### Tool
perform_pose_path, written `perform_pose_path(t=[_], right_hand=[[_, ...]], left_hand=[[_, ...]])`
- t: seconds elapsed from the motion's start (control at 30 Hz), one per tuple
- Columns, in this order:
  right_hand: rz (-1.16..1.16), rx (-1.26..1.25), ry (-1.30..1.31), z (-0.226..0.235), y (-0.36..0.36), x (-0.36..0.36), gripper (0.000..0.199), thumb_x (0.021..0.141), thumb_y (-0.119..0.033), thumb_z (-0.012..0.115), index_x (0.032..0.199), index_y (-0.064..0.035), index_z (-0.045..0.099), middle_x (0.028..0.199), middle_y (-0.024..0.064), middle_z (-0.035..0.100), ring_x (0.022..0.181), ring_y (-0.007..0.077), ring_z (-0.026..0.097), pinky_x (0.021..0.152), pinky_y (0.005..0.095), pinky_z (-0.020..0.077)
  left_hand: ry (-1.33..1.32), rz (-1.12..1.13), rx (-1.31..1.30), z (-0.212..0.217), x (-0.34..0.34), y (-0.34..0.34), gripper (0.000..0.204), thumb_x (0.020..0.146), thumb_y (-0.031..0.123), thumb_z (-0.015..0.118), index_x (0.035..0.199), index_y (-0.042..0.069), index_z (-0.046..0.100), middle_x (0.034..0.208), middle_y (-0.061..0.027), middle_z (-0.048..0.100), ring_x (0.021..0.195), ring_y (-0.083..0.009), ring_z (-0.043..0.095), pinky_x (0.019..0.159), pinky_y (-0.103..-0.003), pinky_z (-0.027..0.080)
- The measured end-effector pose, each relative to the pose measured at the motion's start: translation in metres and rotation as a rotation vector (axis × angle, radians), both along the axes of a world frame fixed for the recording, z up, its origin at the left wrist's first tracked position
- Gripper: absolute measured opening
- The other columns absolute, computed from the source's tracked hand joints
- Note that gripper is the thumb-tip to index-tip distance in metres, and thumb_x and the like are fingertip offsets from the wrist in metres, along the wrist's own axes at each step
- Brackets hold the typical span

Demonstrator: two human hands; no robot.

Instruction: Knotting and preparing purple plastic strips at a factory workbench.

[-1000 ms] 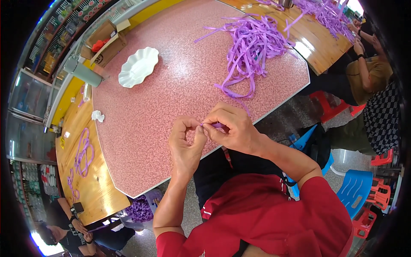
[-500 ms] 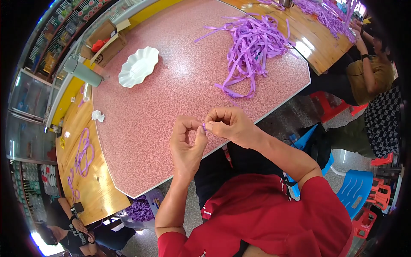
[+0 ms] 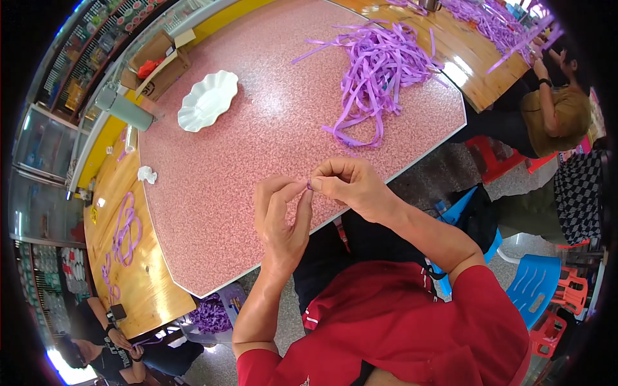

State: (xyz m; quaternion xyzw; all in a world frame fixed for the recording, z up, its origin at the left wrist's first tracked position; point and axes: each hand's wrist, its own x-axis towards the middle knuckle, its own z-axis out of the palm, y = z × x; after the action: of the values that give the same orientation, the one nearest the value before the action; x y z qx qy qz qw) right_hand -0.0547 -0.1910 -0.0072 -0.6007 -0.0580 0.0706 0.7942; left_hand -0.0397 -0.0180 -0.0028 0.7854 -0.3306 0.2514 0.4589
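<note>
A tiny purple piece of ribbon [image 3: 309, 185] is pinched in front of me, above the near edge of the pink table. My right hand [image 3: 351, 186] closes on it with thumb and forefinger. From the other side, the thumb and forefinger of my left hand [image 3: 280, 215] meet at the same piece, the other fingers loosely bent. Its shape is mostly hidden by my fingertips. Beyond my hands, a tangled heap of purple ribbons [image 3: 380, 74] lies on the pink table [image 3: 257, 151].
A white scalloped dish [image 3: 208, 101], a green bottle [image 3: 125, 108], an open cardboard box [image 3: 166, 71] and crumpled tissue [image 3: 147, 174] lie leftward. A tub of purple pieces [image 3: 211, 315] stands below. Co-workers sit at wooden tables on both sides, with blue [image 3: 533, 289] and red stools around.
My left forefinger has straightened and reached toward the small ribbon piece; my right hand has barely shifted. At the right, a co-worker has leaned and lifted purple ribbons.
</note>
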Motion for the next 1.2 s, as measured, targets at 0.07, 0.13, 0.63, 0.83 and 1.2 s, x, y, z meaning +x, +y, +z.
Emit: perform_pose_path(t=[0.07,0.13,0.63,0.83,1.2], right_hand=[[0.026,0.043,0.042,0.003,-0.001,0.000,0.013,0.094,-0.017,0.066,0.096,-0.0045,0.068,0.070,-0.0084,0.052,0.061,-0.0004,0.042,0.052,0.0194,0.0311],[0.022,0.048,0.068,0.004,0.000,-0.001,0.013,0.093,-0.017,0.066,0.095,-0.0048,0.068,0.069,-0.0077,0.052,0.060,-0.0001,0.042,0.051,0.0198,0.0305],[-0.015,-0.052,0.037,0.003,0.003,0.001,0.015,0.094,-0.021,0.068,0.092,-0.0056,0.068,0.069,-0.0093,0.051,0.060,-0.0010,0.039,0.051,0.0200,0.0290],[0.040,-0.025,0.042,0.003,-0.003,0.003,0.014,0.095,-0.020,0.067,0.096,-0.0053,0.068,0.074,-0.0092,0.053,0.064,-0.0014,0.041,0.053,0.0192,0.0298],[0.151,-0.186,-0.159,0.014,-0.015,0.002,0.016,0.089,-0.006,0.068,0.103,-0.0001,0.068,0.093,0.0000,0.063,0.087,0.0060,0.056,0.077,0.0237,0.0451]], left_hand=[[-0.065,0.019,0.044,0.001,0.001,0.002,0.028,0.076,-0.006,0.072,0.101,0.004,0.063,0.099,-0.0131,0.060,0.091,-0.0307,0.058,0.079,-0.040,0.046],[-0.130,0.037,0.088,0.001,0.004,0.004,0.029,0.075,-0.004,0.073,0.102,0.005,0.064,0.100,-0.0117,0.060,0.091,-0.0304,0.057,0.080,-0.041,0.046],[-0.233,0.039,0.272,0.009,0.013,0.010,0.028,0.070,0.001,0.077,0.093,0.008,0.061,0.095,-0.0077,0.059,0.094,-0.0290,0.057,0.087,-0.045,0.040],[0.309,-0.105,-0.012,0.003,0.009,0.012,0.023,0.075,0.000,0.076,0.091,0.007,0.060,0.095,-0.0080,0.058,0.096,-0.0243,0.057,0.090,-0.035,0.042],[1.062,-0.533,-0.512,0.006,0.012,0.024,0.014,0.087,0.001,0.071,0.093,0.007,0.061,0.100,0.0002,0.056,0.097,-0.0117,0.054,0.089,-0.028,0.042]])
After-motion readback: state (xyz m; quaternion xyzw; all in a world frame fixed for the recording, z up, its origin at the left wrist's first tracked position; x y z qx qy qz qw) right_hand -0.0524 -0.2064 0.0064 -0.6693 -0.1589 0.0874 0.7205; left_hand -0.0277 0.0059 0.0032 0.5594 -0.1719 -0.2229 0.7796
